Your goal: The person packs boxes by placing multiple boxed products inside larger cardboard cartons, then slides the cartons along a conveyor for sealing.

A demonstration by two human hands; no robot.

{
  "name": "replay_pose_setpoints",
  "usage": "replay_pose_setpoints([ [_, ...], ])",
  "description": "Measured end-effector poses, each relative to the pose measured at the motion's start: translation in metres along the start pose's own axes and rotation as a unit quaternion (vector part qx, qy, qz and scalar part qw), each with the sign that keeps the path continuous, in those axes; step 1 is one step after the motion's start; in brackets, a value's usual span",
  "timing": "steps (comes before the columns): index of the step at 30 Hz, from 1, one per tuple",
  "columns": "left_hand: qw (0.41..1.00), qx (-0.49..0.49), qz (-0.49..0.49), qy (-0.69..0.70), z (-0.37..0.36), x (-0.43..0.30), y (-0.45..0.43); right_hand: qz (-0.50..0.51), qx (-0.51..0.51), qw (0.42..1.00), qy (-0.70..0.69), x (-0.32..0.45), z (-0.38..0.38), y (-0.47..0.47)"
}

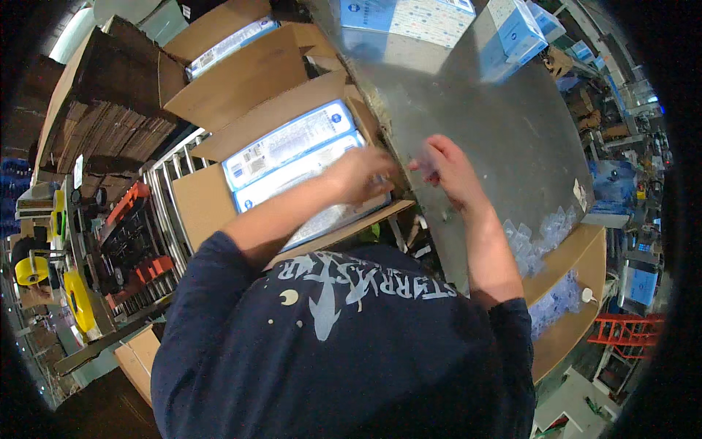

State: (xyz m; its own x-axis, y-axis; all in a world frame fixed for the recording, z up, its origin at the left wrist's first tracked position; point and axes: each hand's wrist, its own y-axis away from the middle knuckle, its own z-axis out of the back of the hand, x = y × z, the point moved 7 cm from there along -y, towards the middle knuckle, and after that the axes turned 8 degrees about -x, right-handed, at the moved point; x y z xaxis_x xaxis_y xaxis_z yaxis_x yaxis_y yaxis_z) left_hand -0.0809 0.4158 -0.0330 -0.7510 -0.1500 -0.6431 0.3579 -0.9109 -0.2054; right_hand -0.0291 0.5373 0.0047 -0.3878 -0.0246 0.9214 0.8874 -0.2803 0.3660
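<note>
My left hand [364,173], blurred, is over the right end of an open cardboard box [203,203] packed with blue and white cartons [290,144]; whether it holds anything cannot be told. To its right, my right hand [449,167] is above the near left part of a grey table [510,137], with a small translucent piece [430,162] at its fingers, partly blurred. Clear plastic pieces [526,244] lie at the table's right corner, and more purplish clear ones [556,302] fill a cardboard box [595,247] beside it.
Blue and white cartons [408,19] stand at the table's far side. Another open cardboard box [241,71] with a carton inside is beyond the nearer one. A roller conveyor [167,203] runs at the left, near stacked flat cardboard [109,137] and yellow tape dispensers [79,302].
</note>
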Motion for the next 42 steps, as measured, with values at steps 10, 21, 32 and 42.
replay_pose_setpoints([
  [10, 0.959, -0.129, 0.250, 0.022, 0.064, 0.104, 0.105, 0.037, -0.069, 0.961, 0.265, -0.045, -0.013, -0.036],
  [21, 0.931, -0.154, 0.302, -0.135, 0.089, 0.136, 0.165, -0.142, -0.102, 0.974, 0.143, -0.108, -0.070, 0.035],
  [32, 0.795, -0.214, 0.553, 0.125, 0.217, 0.111, 0.368, -0.213, 0.078, 0.972, 0.068, -0.183, -0.161, -0.040],
  [42, 0.883, 0.191, 0.374, 0.208, 0.096, 0.053, 0.341, 0.303, 0.270, 0.876, 0.262, -0.021, -0.211, -0.048],
])
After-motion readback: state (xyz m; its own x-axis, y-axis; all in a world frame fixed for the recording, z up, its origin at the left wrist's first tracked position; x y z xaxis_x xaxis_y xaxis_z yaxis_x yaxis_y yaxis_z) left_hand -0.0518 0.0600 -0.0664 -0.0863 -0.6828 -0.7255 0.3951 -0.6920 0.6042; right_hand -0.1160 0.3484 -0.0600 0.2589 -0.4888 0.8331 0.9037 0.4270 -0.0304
